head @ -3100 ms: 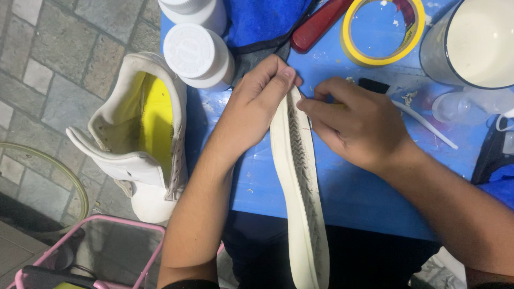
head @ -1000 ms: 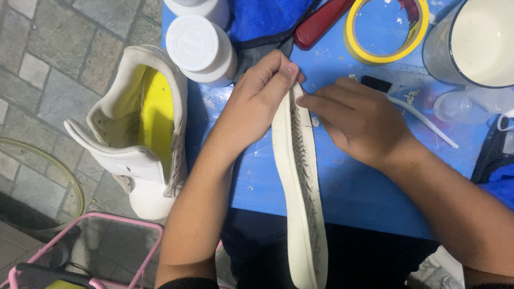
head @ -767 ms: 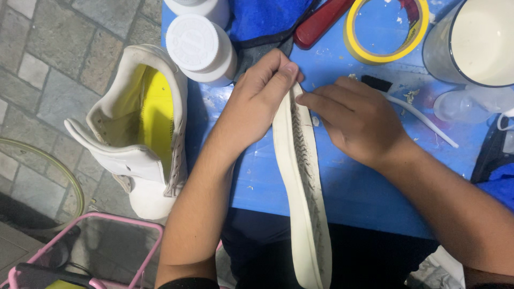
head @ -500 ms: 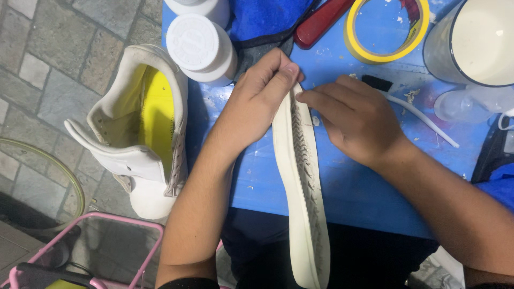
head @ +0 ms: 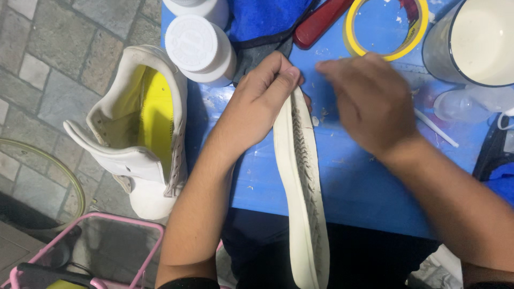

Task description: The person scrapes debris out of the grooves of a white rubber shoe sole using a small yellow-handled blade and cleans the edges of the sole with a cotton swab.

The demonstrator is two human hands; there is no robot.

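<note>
While I look down over the blue counter (head: 278,176), a pink wire basket (head: 101,241) sits lowest at the far left on the stone floor. Beside it, a white sneaker upper (head: 139,123) with a yellow lining leans against the counter's left edge, opening facing up. Above it, a white-capped bottle (head: 199,49) stands on the counter, a second one just behind it at the frame's top.

My left hand (head: 257,101) holds the toe end of a white shoe sole (head: 300,187); the grip is closed, fingers curled over the top of the sole's edge. The sole stands on its side, tread facing right, running from mid-counter down past the near edge toward my lap.

A blue cloth (head: 262,18) and a red handle (head: 324,21) lie beyond my left hand. My right hand (head: 369,101) hovers over the counter just right of the sole, not touching it; it is blurred, fingers loosely bent, empty as far as I can tell. Behind it lies a yellow tape roll (head: 385,48); a large white container (head: 476,40) stands at far right.
</note>
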